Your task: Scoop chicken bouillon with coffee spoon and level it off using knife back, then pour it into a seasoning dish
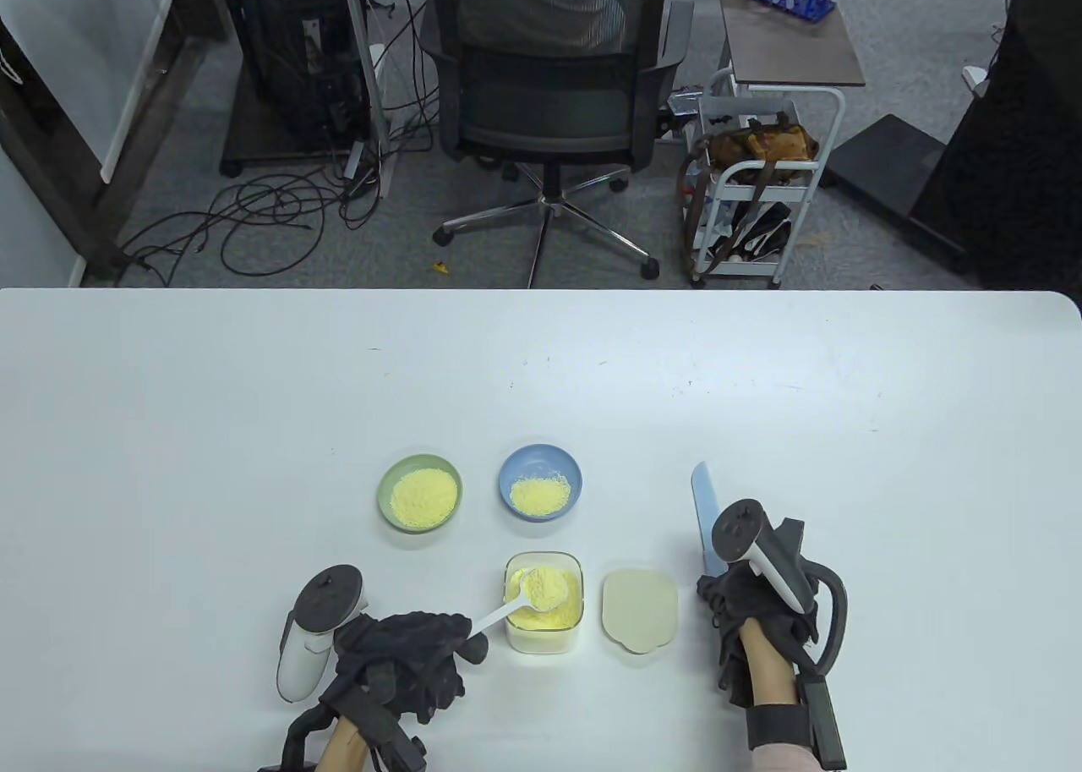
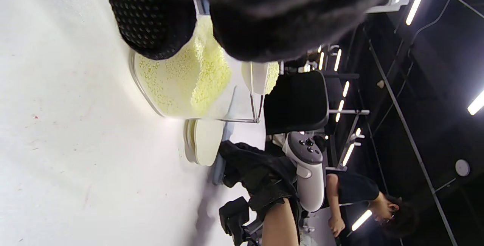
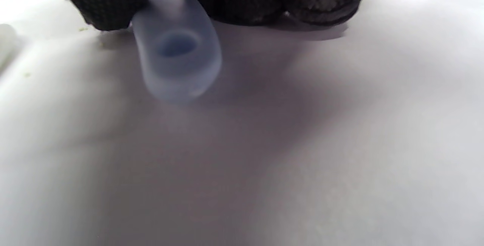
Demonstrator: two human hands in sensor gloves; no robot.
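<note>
- Left hand (image 1: 406, 658), black knit glove w/ dotted grip texture, fingers curled round the handle of the white plastic coffee spoon (image 1: 528, 596); spoon bowl heaped w/ pale-yellow granular bouillon, held over the container
- Container (image 1: 544, 603): clear, squarish w/ rounded corners, roughly half full of the same grainy yellow bouillon; sits on the white surface (image 1: 169, 434) just right of the left hand
- Lid (image 1: 640, 609): cream, flat, rounded-square, lies just right of the container, not touching it
- Right hand (image 1: 752, 611) grips the knife (image 1: 704, 518) by its handle; pale-blue blade points away from the person, lies low along the surface; right wrist view shows a translucent blue handle end w/ an oval hole, blurred, between thumb and fingers
- Two round shallow dishes beyond the container, side by side, apart: green dish (image 1: 420, 494) w/ a smooth even layer of granules, blue dish (image 1: 540, 482) w/ a looser, smaller pile
- Trackers, grey-white, strapped on the backs of both hands
</note>
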